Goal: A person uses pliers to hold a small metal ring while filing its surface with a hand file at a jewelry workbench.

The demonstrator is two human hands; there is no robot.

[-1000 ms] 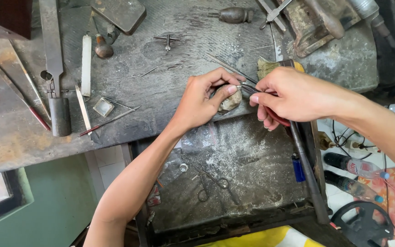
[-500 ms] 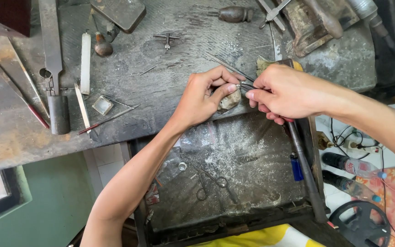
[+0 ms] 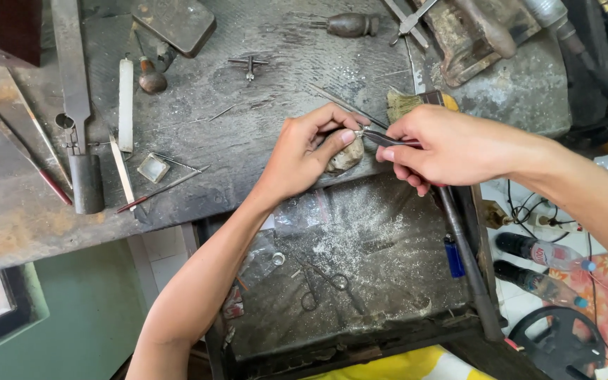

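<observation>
Left hand [image 3: 311, 151] curled at frame centre, fingertips pinching a small piece [image 3: 357, 131], right hand [image 3: 445, 144] clamped on pliers [image 3: 388, 139], tips meeting the piece, tray [image 3: 388, 211] below holding scissors [image 3: 325, 285], filings

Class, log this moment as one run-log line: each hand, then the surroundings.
left hand: pinches small metal piece | right hand: holds pliers on it | workbench: files, brush
</observation>
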